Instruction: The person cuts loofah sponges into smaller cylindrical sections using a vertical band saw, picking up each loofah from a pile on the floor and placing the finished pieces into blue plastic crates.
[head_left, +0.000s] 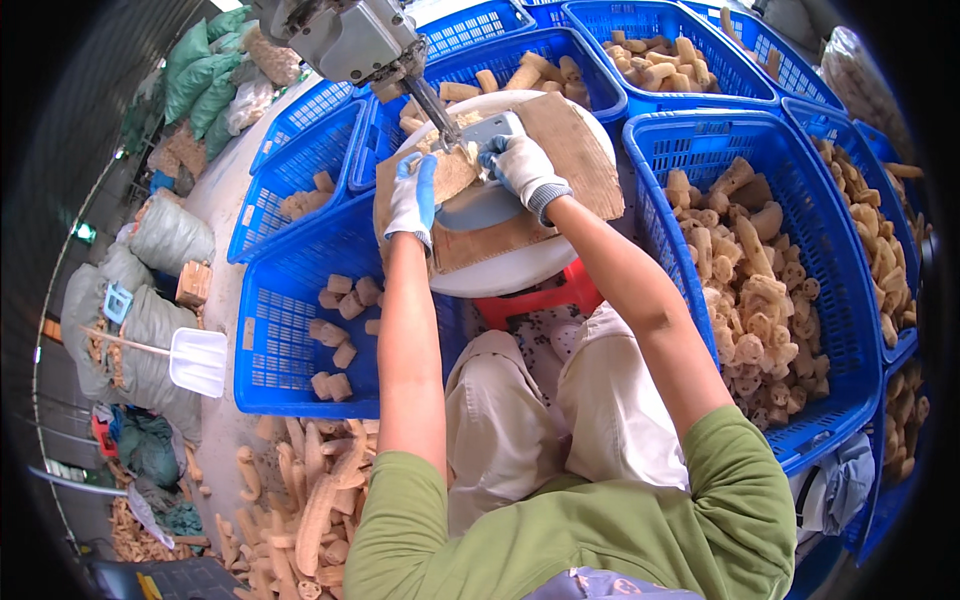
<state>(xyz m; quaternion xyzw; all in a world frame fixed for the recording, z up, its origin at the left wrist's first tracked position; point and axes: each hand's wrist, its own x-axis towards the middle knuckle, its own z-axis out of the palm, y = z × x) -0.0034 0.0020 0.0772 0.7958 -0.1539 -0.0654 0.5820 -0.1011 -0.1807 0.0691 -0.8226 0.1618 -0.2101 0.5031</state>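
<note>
Under the needle end of a grey sewing-type machine (400, 50) lies a tan, fibrous piece that looks like cut loofah (452, 176). My left hand (411, 200), in a white and blue glove, grips its left side with the fingers pressed along it. My right hand (525, 168), gloved the same way, is closed at its right edge by the machine's tip; the fingertips are partly hidden. Beneath both hands is a round white table (530, 262) covered with brown cardboard (575, 150). A grey block-like machine part (495, 127) sits just behind my right fingers.
Blue baskets ring the table. The right basket (650, 200) holds many loofah pieces, the left basket (262, 345) several short chunks. Long loofahs (325, 510) are heaped on the floor at lower left. A red stool (545, 297) stands under the table. Sacks (170, 240) line the left wall.
</note>
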